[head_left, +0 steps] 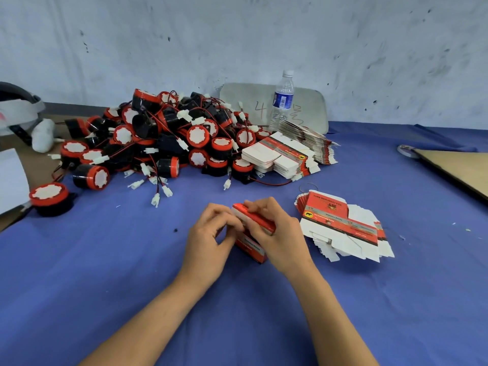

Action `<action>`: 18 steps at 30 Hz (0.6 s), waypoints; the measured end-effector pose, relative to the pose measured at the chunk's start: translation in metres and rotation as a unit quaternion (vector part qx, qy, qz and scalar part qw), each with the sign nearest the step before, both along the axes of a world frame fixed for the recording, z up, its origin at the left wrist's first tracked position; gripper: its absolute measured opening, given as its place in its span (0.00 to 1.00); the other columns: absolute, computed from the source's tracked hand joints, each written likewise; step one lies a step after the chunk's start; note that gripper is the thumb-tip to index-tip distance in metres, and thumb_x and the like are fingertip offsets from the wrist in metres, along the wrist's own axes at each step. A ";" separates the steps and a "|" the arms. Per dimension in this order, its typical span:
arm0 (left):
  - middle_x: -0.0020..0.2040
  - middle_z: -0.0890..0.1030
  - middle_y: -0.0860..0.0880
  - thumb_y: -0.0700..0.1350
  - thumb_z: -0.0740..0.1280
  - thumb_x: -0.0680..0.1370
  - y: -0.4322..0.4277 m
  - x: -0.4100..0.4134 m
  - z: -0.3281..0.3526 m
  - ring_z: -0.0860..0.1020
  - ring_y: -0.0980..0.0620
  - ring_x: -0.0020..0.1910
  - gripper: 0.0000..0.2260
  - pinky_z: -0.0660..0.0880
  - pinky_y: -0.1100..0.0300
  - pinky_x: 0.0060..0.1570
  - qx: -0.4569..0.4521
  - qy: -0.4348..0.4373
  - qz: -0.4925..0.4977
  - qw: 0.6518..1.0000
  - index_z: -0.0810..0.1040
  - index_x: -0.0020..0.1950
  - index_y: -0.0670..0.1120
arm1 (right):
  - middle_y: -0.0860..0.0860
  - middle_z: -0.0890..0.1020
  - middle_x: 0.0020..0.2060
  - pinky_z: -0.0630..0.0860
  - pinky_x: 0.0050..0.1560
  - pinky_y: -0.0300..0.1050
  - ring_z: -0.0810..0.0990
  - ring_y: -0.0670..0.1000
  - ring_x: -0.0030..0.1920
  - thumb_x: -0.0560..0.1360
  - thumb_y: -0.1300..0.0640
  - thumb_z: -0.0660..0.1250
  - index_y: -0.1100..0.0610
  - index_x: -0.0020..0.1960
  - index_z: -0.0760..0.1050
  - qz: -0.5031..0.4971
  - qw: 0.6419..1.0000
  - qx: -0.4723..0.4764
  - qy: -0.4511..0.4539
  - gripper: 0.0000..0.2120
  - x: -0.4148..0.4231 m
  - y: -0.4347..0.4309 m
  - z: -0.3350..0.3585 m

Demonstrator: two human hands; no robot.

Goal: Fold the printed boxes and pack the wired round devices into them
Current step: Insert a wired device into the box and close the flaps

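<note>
Fingers of the left hand (211,235) pinch a red printed box (252,249) at its flap; the right hand (278,233) grips its top.

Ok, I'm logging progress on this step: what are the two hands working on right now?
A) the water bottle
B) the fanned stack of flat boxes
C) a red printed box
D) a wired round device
C: the left hand and right hand both grip one red printed box between them; the device pile, water bottle and fanned stack lie apart, untouched.
</note>
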State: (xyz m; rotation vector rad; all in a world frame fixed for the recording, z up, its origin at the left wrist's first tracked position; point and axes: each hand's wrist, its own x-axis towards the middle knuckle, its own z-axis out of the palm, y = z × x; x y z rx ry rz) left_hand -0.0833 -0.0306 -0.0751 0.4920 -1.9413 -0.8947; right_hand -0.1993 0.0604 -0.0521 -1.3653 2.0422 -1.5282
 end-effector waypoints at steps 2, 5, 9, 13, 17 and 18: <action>0.47 0.73 0.52 0.28 0.68 0.73 -0.002 -0.001 0.001 0.76 0.63 0.48 0.14 0.73 0.69 0.53 0.092 0.041 0.041 0.994 0.77 0.41 0.48 | 0.39 0.81 0.56 0.75 0.59 0.41 0.79 0.40 0.56 0.76 0.60 0.68 0.47 0.58 0.79 0.001 0.999 0.014 0.031 0.14 -0.001 0.000 -0.001; 0.51 0.74 0.49 0.29 0.67 0.75 -0.008 0.000 0.001 0.77 0.62 0.50 0.15 0.75 0.68 0.55 0.193 0.037 0.041 0.980 0.76 0.47 0.50 | 0.43 0.81 0.59 0.71 0.66 0.43 0.75 0.41 0.64 0.74 0.62 0.70 0.50 0.58 0.81 0.010 0.998 0.029 0.047 0.14 -0.002 -0.001 -0.003; 0.50 0.81 0.52 0.32 0.66 0.77 -0.009 0.001 0.002 0.79 0.60 0.50 0.14 0.72 0.74 0.45 0.194 0.013 0.006 0.981 0.78 0.50 0.52 | 0.44 0.81 0.58 0.70 0.67 0.44 0.75 0.42 0.64 0.73 0.61 0.72 0.52 0.56 0.83 0.013 0.999 0.024 0.032 0.12 -0.003 -0.002 -0.006; 0.47 0.83 0.53 0.34 0.66 0.77 -0.007 0.001 0.002 0.79 0.60 0.49 0.12 0.72 0.73 0.45 0.180 -0.002 -0.027 0.983 0.80 0.48 0.51 | 0.44 0.82 0.57 0.69 0.67 0.44 0.75 0.41 0.64 0.72 0.61 0.73 0.51 0.55 0.83 0.028 0.999 0.021 0.004 0.12 -0.004 -0.001 -0.006; 0.46 0.83 0.53 0.34 0.66 0.77 -0.008 0.001 0.002 0.80 0.60 0.49 0.11 0.72 0.73 0.46 0.196 0.004 -0.033 0.980 0.81 0.47 0.50 | 0.43 0.81 0.57 0.70 0.67 0.42 0.75 0.40 0.63 0.72 0.61 0.73 0.51 0.54 0.83 0.035 0.999 0.018 -0.004 0.12 -0.006 -0.001 -0.006; 0.46 0.83 0.54 0.34 0.66 0.77 -0.009 0.001 0.003 0.80 0.60 0.49 0.11 0.72 0.74 0.46 0.197 0.006 -0.035 0.980 0.81 0.47 0.50 | 0.42 0.82 0.56 0.70 0.66 0.41 0.75 0.40 0.62 0.72 0.61 0.73 0.51 0.54 0.83 0.034 0.999 0.015 -0.009 0.12 -0.005 -0.002 -0.006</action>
